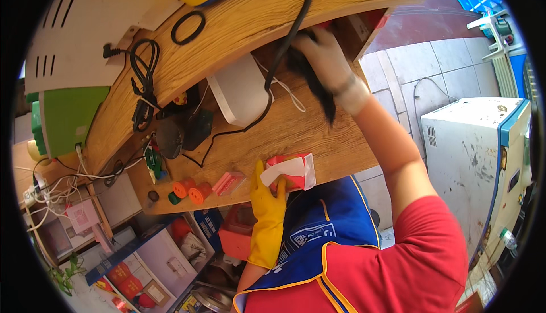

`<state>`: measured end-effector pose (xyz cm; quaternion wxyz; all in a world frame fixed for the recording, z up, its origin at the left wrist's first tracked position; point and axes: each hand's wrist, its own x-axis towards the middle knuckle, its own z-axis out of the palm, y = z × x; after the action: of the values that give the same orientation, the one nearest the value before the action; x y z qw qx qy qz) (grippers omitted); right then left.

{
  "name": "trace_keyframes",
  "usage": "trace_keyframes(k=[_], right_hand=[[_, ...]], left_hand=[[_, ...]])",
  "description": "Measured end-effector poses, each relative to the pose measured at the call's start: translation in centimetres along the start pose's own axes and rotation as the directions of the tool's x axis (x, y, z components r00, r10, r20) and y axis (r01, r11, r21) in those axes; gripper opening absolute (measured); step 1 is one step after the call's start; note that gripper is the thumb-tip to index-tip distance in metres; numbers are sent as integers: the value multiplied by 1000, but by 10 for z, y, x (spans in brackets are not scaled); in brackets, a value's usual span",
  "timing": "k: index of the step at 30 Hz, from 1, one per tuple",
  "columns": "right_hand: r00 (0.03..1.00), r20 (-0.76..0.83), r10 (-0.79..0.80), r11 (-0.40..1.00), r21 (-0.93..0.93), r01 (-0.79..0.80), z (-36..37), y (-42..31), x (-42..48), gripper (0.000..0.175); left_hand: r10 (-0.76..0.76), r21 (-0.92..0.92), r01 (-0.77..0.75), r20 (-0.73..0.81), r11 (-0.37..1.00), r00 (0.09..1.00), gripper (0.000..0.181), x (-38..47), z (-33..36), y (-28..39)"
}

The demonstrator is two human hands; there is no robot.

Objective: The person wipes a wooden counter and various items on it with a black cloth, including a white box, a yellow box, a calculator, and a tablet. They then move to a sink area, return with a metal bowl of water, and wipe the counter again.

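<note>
My left hand (269, 204), in a yellow rubber glove, rests on a red and white tissue pack (292, 171) near the desk's front edge, with a white sheet sticking up by the fingers. My right hand (324, 57), in a pale glove and blurred, is over a black cloth or brush-like thing (313, 82) at the open compartment under the upper shelf; whether its fingers grip it cannot be told. A white box-like device (241, 89) stands to the left of this hand, with a white cord loop (292, 95) between them.
A black cable (300, 16) hangs across the wooden upper shelf (239, 35). Orange round containers (199, 193) and a pink box (229, 183) stand left of my yellow glove. Tangled white cords (51, 197) lie far left. A worn white cabinet (463, 142) stands on the right.
</note>
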<state>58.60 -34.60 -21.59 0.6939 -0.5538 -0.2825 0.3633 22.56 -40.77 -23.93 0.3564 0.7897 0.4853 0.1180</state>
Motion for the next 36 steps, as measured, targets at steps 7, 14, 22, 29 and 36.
trace_keyframes(k=[7,14,22,29,36], right_hand=[[897,267,-352,180,-921,345,49,101,154,56],[853,507,-123,139,-842,521,8,82,65,36],[901,417,-119,268,-860,434,-27,72,-81,35],[874,478,90,373,-830,416,-23,38,-152,31],[932,107,-347,130,-978,160,60,-28,-196,30]], left_hand=[[131,182,-112,-95,977,987,61,3,3,-8],[-65,-100,37,-298,994,952,63,15,-5,-3],[136,-44,-148,-211,988,968,70,0,-35,-1],[228,-107,-268,-290,957,930,58,-34,-140,-31],[-151,-312,42,-332,949,931,46,-67,-255,-152]])
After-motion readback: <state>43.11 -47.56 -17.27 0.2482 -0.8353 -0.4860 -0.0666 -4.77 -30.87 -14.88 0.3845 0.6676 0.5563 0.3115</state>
